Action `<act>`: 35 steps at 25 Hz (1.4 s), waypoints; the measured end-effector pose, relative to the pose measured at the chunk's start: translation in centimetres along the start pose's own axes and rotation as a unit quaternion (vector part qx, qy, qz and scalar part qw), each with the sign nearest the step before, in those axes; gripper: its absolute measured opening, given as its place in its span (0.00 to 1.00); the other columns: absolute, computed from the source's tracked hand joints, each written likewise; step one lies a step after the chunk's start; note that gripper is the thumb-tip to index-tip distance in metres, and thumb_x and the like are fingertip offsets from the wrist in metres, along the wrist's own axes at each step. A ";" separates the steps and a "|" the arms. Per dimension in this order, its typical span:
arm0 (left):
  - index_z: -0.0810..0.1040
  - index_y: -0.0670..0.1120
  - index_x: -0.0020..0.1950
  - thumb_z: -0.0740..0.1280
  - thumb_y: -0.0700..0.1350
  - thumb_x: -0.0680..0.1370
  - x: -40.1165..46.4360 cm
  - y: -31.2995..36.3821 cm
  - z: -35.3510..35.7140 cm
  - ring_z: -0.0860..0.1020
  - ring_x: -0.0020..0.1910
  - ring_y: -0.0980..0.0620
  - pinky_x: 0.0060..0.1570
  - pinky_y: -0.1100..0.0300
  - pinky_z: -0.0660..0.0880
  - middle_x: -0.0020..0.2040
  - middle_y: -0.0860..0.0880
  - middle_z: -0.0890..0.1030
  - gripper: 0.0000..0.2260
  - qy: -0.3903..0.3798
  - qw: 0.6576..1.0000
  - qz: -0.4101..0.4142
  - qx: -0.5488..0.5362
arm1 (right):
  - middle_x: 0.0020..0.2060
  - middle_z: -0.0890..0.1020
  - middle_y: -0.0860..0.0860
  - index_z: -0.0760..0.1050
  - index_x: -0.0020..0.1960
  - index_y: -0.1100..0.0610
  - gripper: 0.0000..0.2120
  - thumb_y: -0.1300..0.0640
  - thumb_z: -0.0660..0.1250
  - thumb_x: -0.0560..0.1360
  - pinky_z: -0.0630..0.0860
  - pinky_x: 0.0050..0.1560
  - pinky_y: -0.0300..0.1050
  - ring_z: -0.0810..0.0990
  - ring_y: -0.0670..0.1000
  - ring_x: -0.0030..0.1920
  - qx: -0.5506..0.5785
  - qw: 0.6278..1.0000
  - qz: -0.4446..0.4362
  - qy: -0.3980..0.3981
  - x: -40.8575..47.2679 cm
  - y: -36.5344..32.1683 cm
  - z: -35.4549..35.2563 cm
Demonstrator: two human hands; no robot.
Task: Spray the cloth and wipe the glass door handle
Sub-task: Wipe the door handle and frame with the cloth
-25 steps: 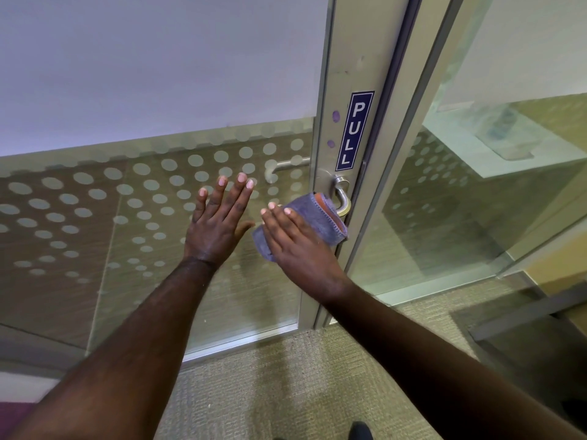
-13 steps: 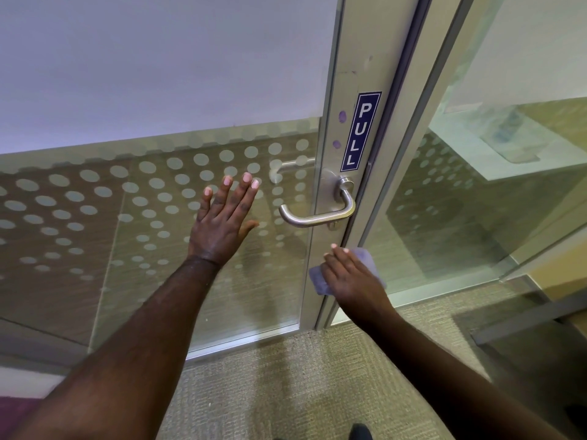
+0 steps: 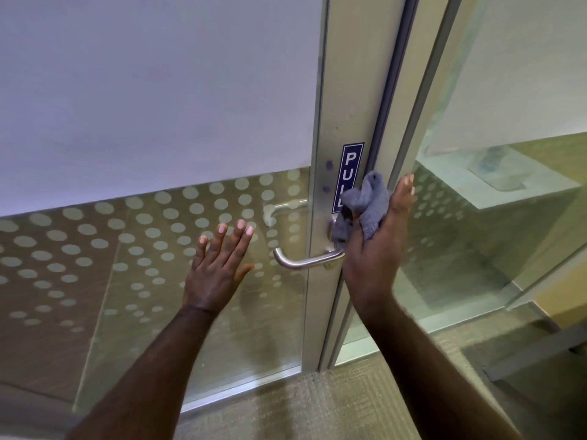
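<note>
Reaching out from the bottom of the view, two bare forearms stretched over pale carpet (image 3: 286, 411) toward the glass door (image 3: 152, 281). The left hand (image 3: 216, 268) lay flat against the dotted pane, fingers straight and slightly spread, thumb out to the side, holding nothing. It sat just left of the handle, not touching it.

The right hand (image 3: 374, 249) was raised upright in front of the metal door frame (image 3: 320, 296), thumb extended upward. A grey-blue cloth (image 3: 365, 201) was bunched in its palm, gripped by curled fingers that were mostly hidden behind the folds. The lower part of the cloth hung against the round base of the handle, where it met the frame; whether it pressed firmly there could not be told.

The door handle (image 3: 305, 262), a brushed-metal lever, ran horizontally from the frame toward the left, its free end curving back to the pane. Its lever part was bare, with the cloth only at its right end.

Just above the cloth, a blue PULL sign (image 3: 349, 166) ran down the frame, its lower letters covered by the fabric. Two small purple dots (image 3: 328, 163) sat left of it. Beyond the glass on the right, a pale counter (image 3: 476, 179) showed dimly.
</note>
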State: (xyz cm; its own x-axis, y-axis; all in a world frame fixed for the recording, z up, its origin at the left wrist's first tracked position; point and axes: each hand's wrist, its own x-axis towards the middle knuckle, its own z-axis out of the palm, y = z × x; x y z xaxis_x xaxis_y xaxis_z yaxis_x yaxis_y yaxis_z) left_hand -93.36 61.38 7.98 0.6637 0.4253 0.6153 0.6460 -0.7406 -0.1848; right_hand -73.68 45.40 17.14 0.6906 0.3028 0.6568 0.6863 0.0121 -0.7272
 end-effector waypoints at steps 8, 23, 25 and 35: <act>0.43 0.51 0.80 0.54 0.59 0.76 0.0 -0.1 0.1 0.38 0.78 0.52 0.75 0.54 0.34 0.80 0.55 0.39 0.36 -0.006 1.000 0.001 0.004 | 0.75 0.59 0.61 0.59 0.74 0.65 0.26 0.49 0.48 0.83 0.60 0.73 0.55 0.56 0.58 0.76 -0.015 0.996 -0.087 0.016 2.8 -2.1 5.7; 0.43 0.52 0.80 0.43 0.62 0.81 -0.2 -0.4 0.4 0.40 0.78 0.52 0.75 0.53 0.35 0.80 0.56 0.40 0.29 -0.007 1.000 0.002 -0.011 | 0.74 0.61 0.63 0.56 0.74 0.67 0.30 0.72 0.63 0.75 0.60 0.74 0.52 0.56 0.58 0.76 -0.199 0.970 -0.138 -0.027 -0.6 1.1 8.7; 0.43 0.53 0.80 0.43 0.62 0.81 -0.1 -0.3 0.3 0.40 0.78 0.52 0.75 0.53 0.35 0.80 0.56 0.40 0.29 -0.004 1.000 0.001 -0.015 | 0.74 0.61 0.63 0.55 0.74 0.66 0.28 0.71 0.57 0.75 0.55 0.76 0.50 0.56 0.59 0.76 -0.218 0.968 -0.123 -0.036 -1.4 1.2 8.8; 0.42 0.52 0.80 0.42 0.62 0.81 -0.2 -0.3 0.3 0.39 0.78 0.53 0.75 0.53 0.35 0.80 0.56 0.39 0.30 -0.007 1.000 0.000 -0.013 | 0.67 0.72 0.63 0.63 0.71 0.67 0.23 0.57 0.51 0.79 0.69 0.68 0.48 0.71 0.58 0.69 -0.137 0.981 -0.093 -0.099 -5.1 0.1 7.7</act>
State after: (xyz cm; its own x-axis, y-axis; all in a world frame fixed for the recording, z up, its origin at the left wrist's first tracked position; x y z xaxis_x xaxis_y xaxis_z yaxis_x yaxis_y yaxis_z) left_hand -93.54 61.71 7.67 0.6687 0.4328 0.6046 0.6362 -0.7538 -0.1641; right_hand -78.85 51.23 12.15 0.5084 0.4987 0.7021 0.8506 -0.1634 -0.4998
